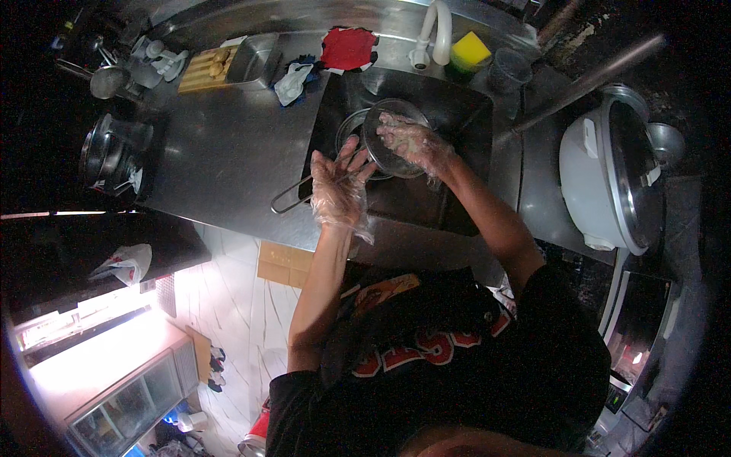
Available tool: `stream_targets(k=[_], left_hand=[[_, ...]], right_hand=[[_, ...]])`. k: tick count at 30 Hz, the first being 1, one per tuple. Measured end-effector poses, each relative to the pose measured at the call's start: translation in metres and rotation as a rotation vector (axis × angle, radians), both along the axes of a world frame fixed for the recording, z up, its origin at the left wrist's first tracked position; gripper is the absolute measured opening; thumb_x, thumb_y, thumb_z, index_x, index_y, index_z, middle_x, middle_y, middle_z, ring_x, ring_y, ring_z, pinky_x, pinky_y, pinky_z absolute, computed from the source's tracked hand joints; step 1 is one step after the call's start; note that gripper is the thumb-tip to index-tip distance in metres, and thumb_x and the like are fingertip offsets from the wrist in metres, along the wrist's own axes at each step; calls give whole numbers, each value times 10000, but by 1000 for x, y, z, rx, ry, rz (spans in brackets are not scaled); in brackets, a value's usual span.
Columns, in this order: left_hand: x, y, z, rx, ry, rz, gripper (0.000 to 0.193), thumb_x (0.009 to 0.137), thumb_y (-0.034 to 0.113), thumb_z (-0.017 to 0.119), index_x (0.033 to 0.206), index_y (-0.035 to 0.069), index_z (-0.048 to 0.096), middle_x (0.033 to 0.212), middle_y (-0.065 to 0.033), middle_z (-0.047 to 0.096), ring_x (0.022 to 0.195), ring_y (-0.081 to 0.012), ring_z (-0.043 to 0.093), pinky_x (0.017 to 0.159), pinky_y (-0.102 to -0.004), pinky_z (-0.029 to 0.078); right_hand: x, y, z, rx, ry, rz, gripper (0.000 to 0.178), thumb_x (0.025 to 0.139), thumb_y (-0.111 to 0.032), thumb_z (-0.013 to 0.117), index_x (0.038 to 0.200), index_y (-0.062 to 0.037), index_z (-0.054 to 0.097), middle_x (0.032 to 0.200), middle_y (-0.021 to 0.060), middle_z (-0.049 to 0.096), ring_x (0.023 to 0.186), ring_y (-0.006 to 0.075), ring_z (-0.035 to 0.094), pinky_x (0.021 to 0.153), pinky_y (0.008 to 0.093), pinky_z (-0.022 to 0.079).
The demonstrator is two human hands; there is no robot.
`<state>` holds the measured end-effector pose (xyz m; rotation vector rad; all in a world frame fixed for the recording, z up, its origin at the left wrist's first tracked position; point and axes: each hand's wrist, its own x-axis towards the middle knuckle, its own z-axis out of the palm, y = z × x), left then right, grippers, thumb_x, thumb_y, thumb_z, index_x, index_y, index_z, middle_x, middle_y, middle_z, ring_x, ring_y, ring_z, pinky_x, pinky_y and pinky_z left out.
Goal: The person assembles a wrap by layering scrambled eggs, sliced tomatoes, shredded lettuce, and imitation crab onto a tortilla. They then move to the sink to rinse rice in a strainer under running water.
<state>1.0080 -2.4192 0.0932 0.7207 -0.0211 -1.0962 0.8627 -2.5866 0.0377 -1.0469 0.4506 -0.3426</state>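
Note:
In a dark sink [457, 198], a clear round bowl [407, 112] sits tilted over a round metal rim [346, 131]. My right hand [415, 146], in a clear plastic glove, reaches into the bowl with its fingers apart. Pale bits show around its palm; I cannot make out what they are. Just left of the bowl, my gloved left hand [340, 186] is turned palm up, fingers spread, its fingertips by the bowl's edge. A looped wire handle [283, 204] runs out from beneath that hand across the sink's left edge.
Behind the sink stand a white faucet [440, 34], a yellow sponge [470, 50] and a clear cup [509, 70]. A red cloth [348, 49], a metal tray [255, 59] and a striped board [204, 70] line the back counter. A large white cooker [594, 171] is at right.

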Motion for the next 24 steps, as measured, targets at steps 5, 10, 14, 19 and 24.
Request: stream_targets(k=[5, 10, 14, 19, 24], left_hand=[[1, 0, 1, 7, -4, -1, 372, 986, 502, 441, 803, 203, 566, 1293, -240, 548, 1153, -431, 558, 919, -567, 528], [-1, -2, 4, 2, 28, 24, 392, 993, 478, 433, 759, 179, 532, 1261, -241, 562, 1143, -429, 564, 899, -586, 533], [1, -2, 6, 6, 63, 31, 428, 1012, 455, 390, 717, 159, 484, 1240, -246, 569, 1138, -441, 562, 905, -617, 516], [0, -5, 11, 0, 109, 43, 443, 1023, 433, 348, 704, 146, 462, 1244, -265, 558, 1150, -475, 543, 951, -659, 469], [10, 1, 6, -118, 131, 23, 457, 1029, 393, 324, 683, 118, 437, 1277, -312, 522, 1203, -530, 489, 950, -698, 446]], right_hand=[[14, 3, 18, 265, 120, -169, 447, 880, -474, 673, 1074, -84, 570, 959, 40, 611, 731, 106, 588, 616, 213, 483], [30, 3, 38, 254, 302, -183, 417, 904, -472, 649, 650, -180, 493, 566, -56, 470, 406, 84, 424, 373, 228, 307], [31, -4, 32, 149, 294, -174, 424, 919, -423, 644, 606, -171, 507, 532, -52, 440, 403, 96, 413, 382, 269, 298], [33, -11, 23, -496, 359, -230, 387, 936, -410, 613, 675, -124, 609, 542, -19, 488, 461, 112, 455, 452, 303, 364], [37, -29, 54, -766, 572, -85, 514, 955, -492, 532, 744, -51, 691, 542, 84, 553, 522, 182, 555, 536, 376, 460]])
